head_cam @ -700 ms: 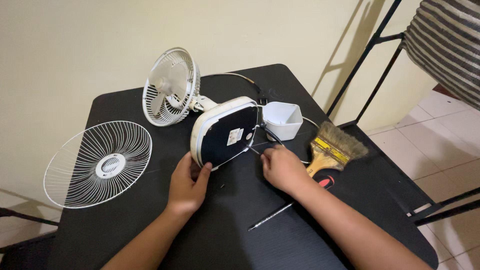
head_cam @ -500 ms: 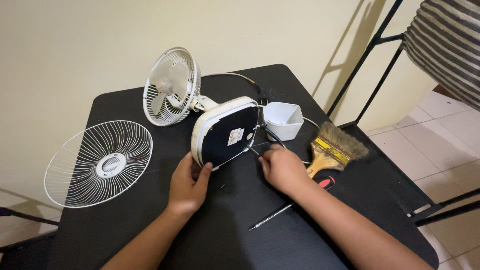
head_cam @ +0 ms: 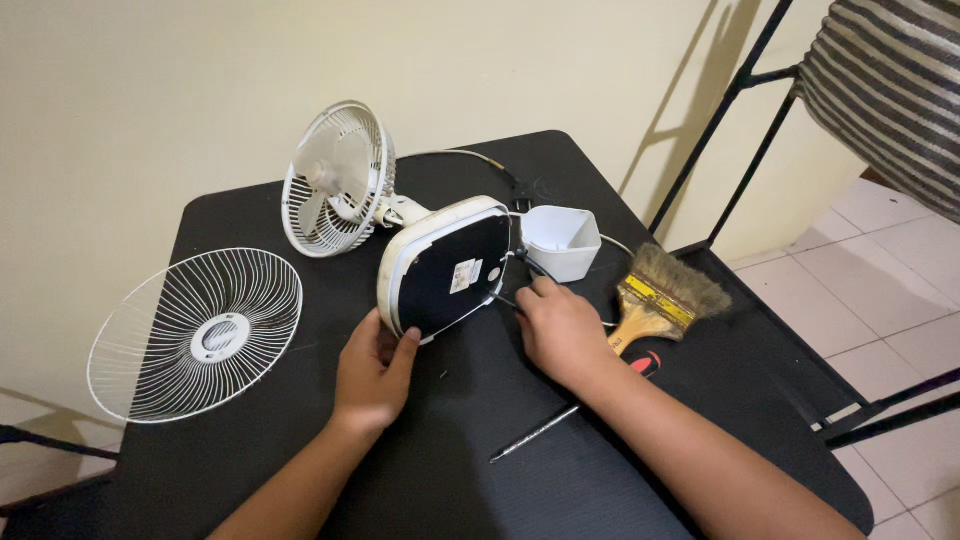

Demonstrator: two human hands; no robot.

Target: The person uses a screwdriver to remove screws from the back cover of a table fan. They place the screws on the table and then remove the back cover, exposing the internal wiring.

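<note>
One front grille (head_cam: 196, 335) lies detached left of the tipped fan base (head_cam: 447, 268), which the left hand (head_cam: 375, 370) steadies with spread fingers while the right hand (head_cam: 560, 332) pinches a thin tool at its edge; base cover not yet off.

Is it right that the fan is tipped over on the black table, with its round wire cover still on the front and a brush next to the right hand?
Not quite. The head view shows the wire front guard taken off, lying flat on the black table to the left of the tipped fan. The rest holds: the paintbrush lies beside the right hand.
</note>
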